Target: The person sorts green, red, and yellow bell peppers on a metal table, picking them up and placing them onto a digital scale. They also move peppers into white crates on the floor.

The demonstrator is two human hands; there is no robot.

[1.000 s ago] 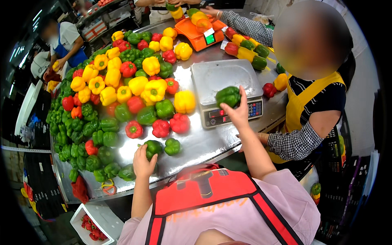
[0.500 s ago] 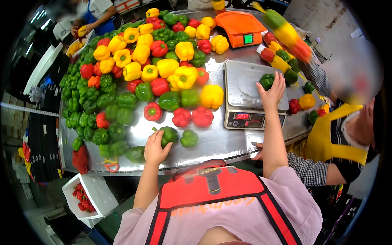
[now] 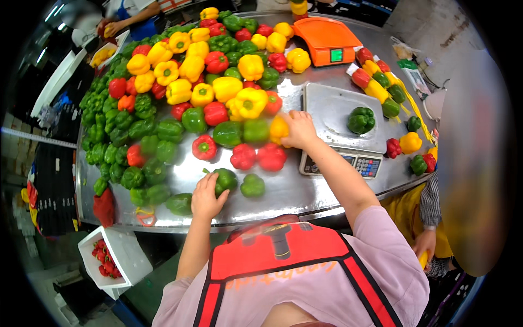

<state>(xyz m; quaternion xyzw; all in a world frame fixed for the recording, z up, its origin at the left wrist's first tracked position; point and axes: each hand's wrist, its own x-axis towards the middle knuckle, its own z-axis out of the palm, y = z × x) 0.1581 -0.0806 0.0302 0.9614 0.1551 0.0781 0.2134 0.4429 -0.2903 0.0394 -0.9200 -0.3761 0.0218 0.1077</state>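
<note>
My left hand (image 3: pixel 207 199) is curled round the side of a green bell pepper (image 3: pixel 224 182) near the table's front edge. Just right of it sits another green bell pepper (image 3: pixel 253 186). Left of the scale, my right hand (image 3: pixel 299 129) has its fingers around a yellow bell pepper (image 3: pixel 278 129), partly hidden by the hand. Close below that pepper lie two red ones (image 3: pixel 271 157). A single green bell pepper (image 3: pixel 361 120) rests on the metal plate of the weighing scale (image 3: pixel 327 133). My right forearm covers part of the scale's front panel.
Heaped yellow, red and green peppers fill the left of the metal table (image 3: pixel 294 191). An orange scale (image 3: pixel 327 41) stands at the back. Packed pepper rows (image 3: pixel 376 90) lie right; a co-worker's hand (image 3: pixel 425 245) is lower right. A white box (image 3: pixel 128 259) with red peppers sits lower left.
My right hand has left the green pepper on the scale and moved left to the yellow pepper. My left hand stays put. The co-worker's raised, multicoloured pepper pack has gone from its earlier place.
</note>
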